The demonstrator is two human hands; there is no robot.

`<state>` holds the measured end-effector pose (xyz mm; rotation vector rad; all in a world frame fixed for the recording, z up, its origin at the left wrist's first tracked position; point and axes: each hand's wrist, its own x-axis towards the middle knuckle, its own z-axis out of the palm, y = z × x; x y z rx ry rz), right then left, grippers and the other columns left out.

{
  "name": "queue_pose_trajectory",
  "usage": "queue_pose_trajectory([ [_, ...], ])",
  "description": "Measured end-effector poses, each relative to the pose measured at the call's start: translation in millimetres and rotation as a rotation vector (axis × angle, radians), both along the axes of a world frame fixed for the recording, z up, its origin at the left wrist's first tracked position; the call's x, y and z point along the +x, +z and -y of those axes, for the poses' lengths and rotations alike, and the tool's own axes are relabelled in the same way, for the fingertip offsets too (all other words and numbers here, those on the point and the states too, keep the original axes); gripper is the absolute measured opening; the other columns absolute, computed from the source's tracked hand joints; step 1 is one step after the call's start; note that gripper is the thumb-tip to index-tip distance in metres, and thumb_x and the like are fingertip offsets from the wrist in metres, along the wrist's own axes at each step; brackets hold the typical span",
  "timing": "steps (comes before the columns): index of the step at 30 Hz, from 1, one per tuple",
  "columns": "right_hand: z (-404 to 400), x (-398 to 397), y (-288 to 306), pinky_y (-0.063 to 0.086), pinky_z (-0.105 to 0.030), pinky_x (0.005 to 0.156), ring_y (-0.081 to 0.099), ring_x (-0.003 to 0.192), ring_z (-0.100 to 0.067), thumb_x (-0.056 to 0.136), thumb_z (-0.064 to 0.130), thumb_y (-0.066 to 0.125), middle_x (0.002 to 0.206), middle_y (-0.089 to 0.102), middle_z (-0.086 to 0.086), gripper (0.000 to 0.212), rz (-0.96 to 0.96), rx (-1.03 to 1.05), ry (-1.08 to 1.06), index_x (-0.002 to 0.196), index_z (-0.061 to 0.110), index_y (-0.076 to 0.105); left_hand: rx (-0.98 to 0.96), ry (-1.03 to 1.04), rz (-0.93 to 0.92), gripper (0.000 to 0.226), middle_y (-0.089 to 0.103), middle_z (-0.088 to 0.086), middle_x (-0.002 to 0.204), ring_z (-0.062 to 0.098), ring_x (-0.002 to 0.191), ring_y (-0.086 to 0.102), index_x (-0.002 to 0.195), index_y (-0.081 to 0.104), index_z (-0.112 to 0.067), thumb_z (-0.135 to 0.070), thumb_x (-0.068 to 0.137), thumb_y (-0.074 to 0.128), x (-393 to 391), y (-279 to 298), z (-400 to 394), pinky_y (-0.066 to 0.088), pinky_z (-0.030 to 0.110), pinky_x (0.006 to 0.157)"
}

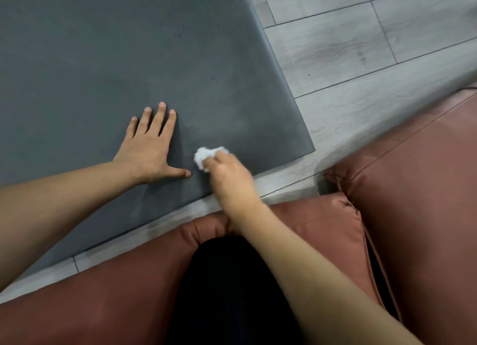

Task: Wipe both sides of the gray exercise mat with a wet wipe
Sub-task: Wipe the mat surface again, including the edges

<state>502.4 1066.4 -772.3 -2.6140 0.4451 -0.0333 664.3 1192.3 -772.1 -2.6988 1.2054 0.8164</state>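
Black-clad legs (232, 293) sit nearest the lens, resting on a reddish-brown leather cushion (116, 293), with a second cushion of the same leather (418, 190) off to the right. Beyond the cushions lies a pale gray wood-plank floor (348, 48), and on it the gray exercise mat (116, 48) is spread flat, filling the upper left of the view — its near right corner sits close to the cushions. On the mat's near edge, the right hand (228, 179) holds a crumpled white wet wipe (206, 156) down against the surface, its fingers curled around the wad (the hand is blurred, so the exact hold of each finger cannot be told). Just to the left of the wipe, the left hand (149, 148) lies palm down on the mat with its fingers straight and spread, thumb stretched out toward the wipe and nearly touching it. A few small dark specks (178, 34) dot the mat farther up — well apart from both hands.
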Motion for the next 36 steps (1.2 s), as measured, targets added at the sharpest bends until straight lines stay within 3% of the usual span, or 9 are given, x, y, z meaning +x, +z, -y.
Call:
queue_pose_trajectory([
  [5, 126, -19, -1, 0.033, -0.032, 0.071, 0.054, 0.096, -0.032, 0.089, 0.004, 0.048, 0.106, 0.057, -0.01, 0.03, -0.168, -0.169, -0.436, 0.107, 0.02, 0.066, 0.001, -0.003, 0.006, 0.145, -0.026, 0.005, 0.168, 0.032, 0.156, -0.017, 0.159, -0.022, -0.019, -0.09, 0.063, 0.061, -1, -4, -1, -0.003, 0.052, 0.127],
  [8, 111, -13, -2, 0.037, -0.035, 0.075, 0.055, 0.096, -0.036, 0.081, -0.003, 0.048, 0.105, 0.058, -0.012, 0.033, -0.148, -0.177, -0.529, 0.103, 0.015, 0.065, -0.007, 0.001, -0.004, 0.146, -0.027, 0.005, 0.167, 0.033, 0.156, -0.017, 0.159, -0.022, -0.019, -0.091, 0.063, 0.06, 0, -5, -1, -0.003, 0.053, 0.126],
  [14, -37, 18, -11, 0.053, -0.036, 0.074, 0.059, 0.093, -0.029, 0.08, 0.008, 0.06, 0.097, 0.062, -0.007, 0.028, -0.006, 0.067, -0.018, 0.105, 0.019, 0.067, -0.022, -0.072, -0.065, 0.142, -0.028, 0.003, 0.167, 0.031, 0.156, -0.019, 0.16, -0.021, -0.02, -0.083, 0.068, 0.066, 12, -5, -8, -0.005, 0.049, 0.127],
  [17, -26, 27, -14, 0.052, -0.035, 0.065, 0.058, 0.088, -0.029, 0.081, 0.011, 0.065, 0.091, 0.059, -0.008, 0.026, 0.021, 0.036, 0.104, 0.106, 0.016, 0.066, -0.009, -0.177, -0.124, 0.145, -0.026, 0.001, 0.167, 0.029, 0.156, -0.015, 0.16, -0.02, -0.024, -0.075, 0.065, 0.077, 34, -1, -17, 0.003, 0.045, 0.128],
  [24, 95, 110, -21, 0.034, -0.034, 0.071, 0.052, 0.092, -0.032, 0.082, -0.002, 0.051, 0.099, 0.057, -0.01, 0.034, -0.01, -0.097, -0.216, 0.108, 0.017, 0.064, 0.043, -0.209, -0.036, 0.149, -0.028, 0.002, 0.167, 0.029, 0.157, -0.014, 0.158, -0.025, -0.024, -0.067, 0.064, 0.083, 34, -7, -15, 0.006, 0.043, 0.128],
  [28, 45, 111, -23, 0.041, -0.035, 0.081, 0.053, 0.093, -0.032, 0.079, 0.005, 0.047, 0.104, 0.058, -0.011, 0.035, 0.058, -0.051, -0.038, 0.108, 0.013, 0.064, 0.056, -0.148, -0.088, 0.145, -0.03, -0.002, 0.166, 0.023, 0.156, -0.017, 0.158, -0.024, -0.027, -0.061, 0.068, 0.084, 32, -1, -13, 0.002, 0.041, 0.129],
  [30, 14, 83, -24, 0.044, -0.034, 0.086, 0.054, 0.091, -0.029, 0.079, 0.011, 0.041, 0.103, 0.06, -0.008, 0.039, 0.103, 0.0, 0.115, 0.109, 0.013, 0.065, 0.038, -0.096, -0.134, 0.134, -0.028, -0.006, 0.167, 0.018, 0.156, -0.016, 0.161, -0.016, -0.028, -0.054, 0.074, 0.082, 30, 7, -12, 0.007, 0.039, 0.129],
  [33, 6, 62, -24, 0.05, -0.035, 0.086, 0.055, 0.087, -0.025, 0.078, -0.002, 0.055, 0.104, 0.06, -0.003, 0.039, 0.124, 0.064, 0.186, 0.112, 0.014, 0.065, -0.049, 0.12, -0.181, 0.089, -0.018, -0.012, 0.169, 0.013, 0.157, -0.002, 0.163, 0.009, -0.029, -0.031, 0.092, 0.063, 34, 24, -13, 0.037, 0.038, 0.118],
  [36, 23, 101, -23, 0.045, -0.028, 0.078, 0.049, 0.081, -0.021, 0.071, -0.01, 0.066, 0.103, 0.058, -0.003, 0.043, 0.137, 0.078, 0.215, 0.105, 0.016, 0.063, -0.116, 0.304, 0.007, 0.067, 0.007, -0.001, 0.17, 0.023, 0.153, 0.021, 0.156, 0.031, -0.021, -0.022, 0.094, 0.055, 52, 28, -25, 0.042, 0.04, 0.113],
])
